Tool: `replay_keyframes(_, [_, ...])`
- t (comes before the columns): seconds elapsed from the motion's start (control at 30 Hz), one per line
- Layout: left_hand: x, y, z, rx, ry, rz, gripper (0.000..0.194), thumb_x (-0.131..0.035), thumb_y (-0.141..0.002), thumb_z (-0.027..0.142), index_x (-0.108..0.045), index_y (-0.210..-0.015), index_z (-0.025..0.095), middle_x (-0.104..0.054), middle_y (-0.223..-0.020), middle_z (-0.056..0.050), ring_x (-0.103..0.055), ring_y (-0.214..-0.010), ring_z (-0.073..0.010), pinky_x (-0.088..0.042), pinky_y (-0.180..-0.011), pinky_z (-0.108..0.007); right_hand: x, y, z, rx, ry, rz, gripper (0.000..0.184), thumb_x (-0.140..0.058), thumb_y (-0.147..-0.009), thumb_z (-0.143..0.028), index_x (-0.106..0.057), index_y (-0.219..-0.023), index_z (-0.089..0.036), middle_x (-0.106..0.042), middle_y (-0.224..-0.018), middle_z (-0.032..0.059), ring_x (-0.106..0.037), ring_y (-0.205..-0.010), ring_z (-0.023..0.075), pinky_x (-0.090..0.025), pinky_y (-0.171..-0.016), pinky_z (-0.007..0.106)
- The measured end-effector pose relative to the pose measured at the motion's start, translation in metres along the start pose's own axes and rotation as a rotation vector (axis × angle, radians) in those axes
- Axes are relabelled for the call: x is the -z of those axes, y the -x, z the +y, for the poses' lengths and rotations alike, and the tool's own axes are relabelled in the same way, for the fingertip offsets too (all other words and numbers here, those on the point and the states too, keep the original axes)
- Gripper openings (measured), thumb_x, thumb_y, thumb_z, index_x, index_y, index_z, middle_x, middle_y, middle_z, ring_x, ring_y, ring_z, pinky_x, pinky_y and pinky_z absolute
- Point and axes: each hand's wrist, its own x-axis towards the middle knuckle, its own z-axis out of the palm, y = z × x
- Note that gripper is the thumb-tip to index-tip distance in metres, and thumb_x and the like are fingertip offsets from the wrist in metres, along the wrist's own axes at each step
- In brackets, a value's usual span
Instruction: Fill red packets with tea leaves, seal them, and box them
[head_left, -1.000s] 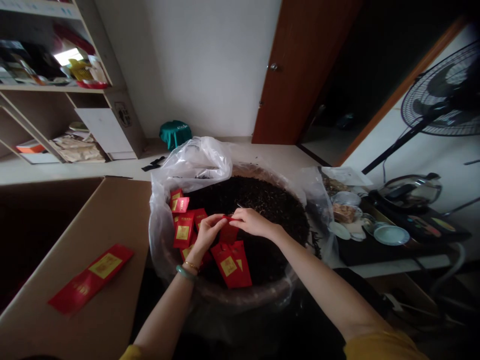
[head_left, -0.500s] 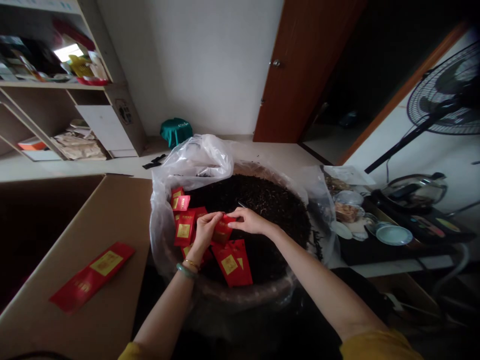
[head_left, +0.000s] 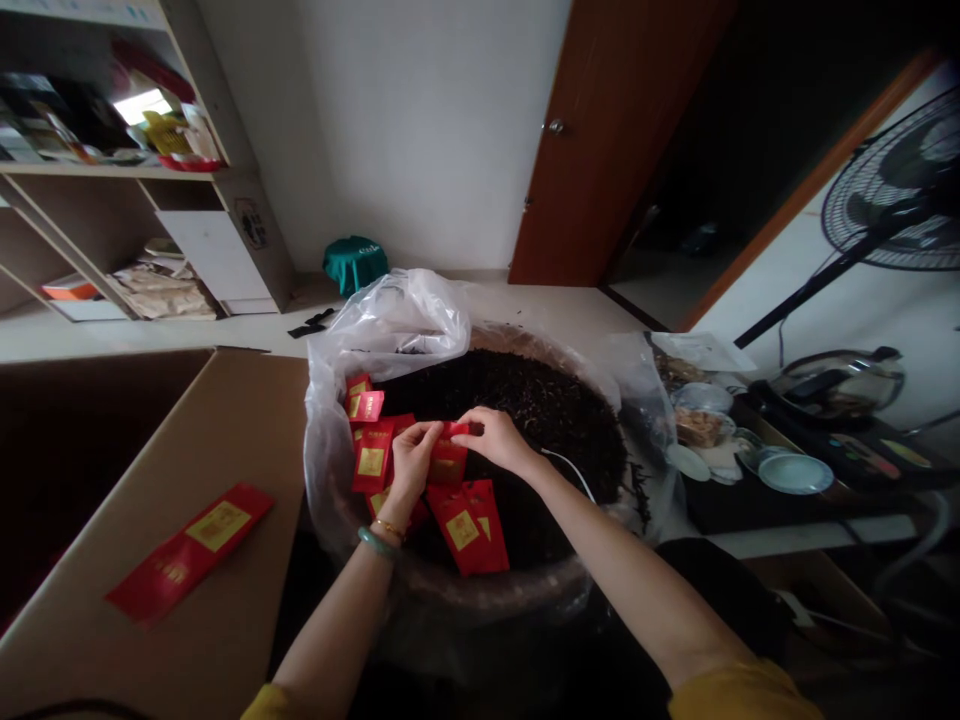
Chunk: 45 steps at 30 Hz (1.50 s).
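Observation:
Both hands are over a plastic-lined tub of dark, loose dried leaves (head_left: 555, 390) that look like tea. My left hand (head_left: 411, 460) pinches the upper left edge of a red packet (head_left: 448, 462) with a gold label. At the packet's upper right edge, my right hand (head_left: 491, 438) closes thumb and fingers on it. Several more red packets (head_left: 370, 462) lie around my left hand, and others (head_left: 469, 530) rest below it on the leaves. A thin white curved piece (head_left: 574, 470) shows beside my right forearm; its other end is hidden.
Left stands an open cardboard box (head_left: 187, 420) with a red packet (head_left: 191, 550) on its flap. Clear plastic (head_left: 405, 310) bunches over the tub's rim. At right, a low table holds a pale dish (head_left: 795, 470) and a glass kettle (head_left: 836, 380); a fan (head_left: 892, 190) stands behind.
My right hand has shifted slightly up and its fingers have bent more at the packet's top edge. The white curved piece now shows beside my right forearm.

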Motion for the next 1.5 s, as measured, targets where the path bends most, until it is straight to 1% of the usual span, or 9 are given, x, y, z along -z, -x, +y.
replay_keyframes(0.1, [0.000,-0.001,-0.003,-0.043,-0.026,0.026,0.025,-0.070,-0.067,0.040,-0.069,-0.068,0.015,-0.068,-0.067,-0.002,-0.058,-0.063,-0.0137,-0.045,-0.061,-0.023,-0.007,0.000,0.006,-0.126,-0.190,0.114,0.030,-0.072,-0.065,-0.022,-0.063,-0.094,-0.018,-0.065,-0.078,-0.0013,-0.059,-0.068,0.0131,-0.048,-0.067,0.027])
replay_keyframes(0.27, [0.000,-0.001,-0.005,-0.060,-0.033,0.035,0.024,-0.070,-0.068,0.039,-0.069,-0.069,0.015,-0.068,-0.068,-0.002,-0.057,-0.064,-0.0136,-0.045,-0.062,-0.023,-0.015,-0.002,0.014,-0.265,-0.419,0.049,0.027,-0.072,-0.064,-0.031,-0.066,-0.087,-0.017,-0.066,-0.074,0.0013,-0.061,-0.068,0.0155,-0.051,-0.059,0.027])
replay_keyframes(0.4, [0.000,-0.003,-0.004,-0.058,-0.019,0.075,0.024,-0.069,-0.068,0.039,-0.069,-0.069,0.015,-0.067,-0.068,-0.001,-0.056,-0.064,-0.0130,-0.044,-0.061,-0.022,-0.021,0.000,0.016,-0.272,-0.425,0.229,0.041,-0.076,-0.058,-0.034,-0.063,-0.093,-0.018,-0.068,-0.081,0.0020,-0.063,-0.070,0.0163,-0.054,-0.062,0.030])
replay_keyframes(0.57, [0.000,-0.004,-0.004,-0.051,0.008,0.092,0.026,-0.068,-0.070,0.041,-0.067,-0.069,0.015,-0.066,-0.067,-0.001,-0.056,-0.065,-0.0125,-0.044,-0.061,-0.022,-0.027,0.008,0.014,-0.167,-0.312,0.238,0.021,-0.067,-0.070,-0.037,-0.065,-0.079,-0.018,-0.071,-0.079,0.0046,-0.065,-0.073,0.0195,-0.053,-0.073,0.034])
replay_keyframes(0.83, [-0.002,0.000,-0.001,0.057,0.044,-0.102,0.034,-0.075,-0.062,0.040,-0.073,-0.084,0.015,-0.072,-0.082,-0.005,-0.063,-0.074,-0.0169,-0.049,-0.070,-0.027,-0.031,0.012,0.019,-0.079,-0.221,0.243,0.018,-0.058,-0.079,-0.035,-0.066,-0.078,-0.019,-0.070,-0.080,0.0055,-0.063,-0.073,0.0188,-0.051,-0.072,0.032])
replay_keyframes(1.0, [0.000,-0.002,-0.002,0.150,0.111,-0.249,0.046,-0.079,-0.058,0.040,-0.072,-0.094,0.013,-0.073,-0.077,-0.005,-0.063,-0.066,-0.0163,-0.050,-0.065,-0.028,-0.027,0.010,0.026,-0.124,-0.276,0.225,0.025,-0.063,-0.072,-0.031,-0.064,-0.094,-0.019,-0.068,-0.091,0.0042,-0.061,-0.074,0.0154,-0.052,-0.071,0.030])
replay_keyframes(1.2, [-0.003,0.000,0.004,0.180,0.086,-0.333,0.064,-0.080,-0.059,0.037,-0.064,-0.116,0.013,-0.072,-0.074,-0.002,-0.062,-0.063,-0.0136,-0.050,-0.062,-0.025,-0.017,0.015,0.027,-0.140,-0.327,0.212,0.019,-0.063,-0.072,-0.036,-0.068,-0.079,-0.019,-0.069,-0.077,0.0038,-0.061,-0.066,0.0170,-0.052,-0.060,0.029])
replay_keyframes(1.37, [-0.006,0.006,0.005,0.300,0.089,-0.492,0.048,-0.084,-0.054,0.035,-0.070,-0.092,0.011,-0.073,-0.079,-0.007,-0.065,-0.066,-0.0178,-0.051,-0.064,-0.028,-0.020,0.017,0.030,-0.221,-0.402,0.292,0.026,-0.063,-0.071,-0.044,-0.069,-0.080,-0.020,-0.069,-0.071,0.0033,-0.060,-0.056,0.0171,-0.051,-0.050,0.030])
replay_keyframes(1.5, [-0.005,0.008,0.004,0.347,0.111,-0.433,0.040,-0.084,-0.053,0.035,-0.071,-0.082,0.011,-0.073,-0.072,-0.006,-0.065,-0.061,-0.0174,-0.051,-0.060,-0.027,-0.015,0.009,0.040,-0.209,-0.419,0.207,0.030,-0.060,-0.076,-0.046,-0.069,-0.086,-0.019,-0.071,-0.075,0.0051,-0.065,-0.065,0.0200,-0.054,-0.058,0.032])
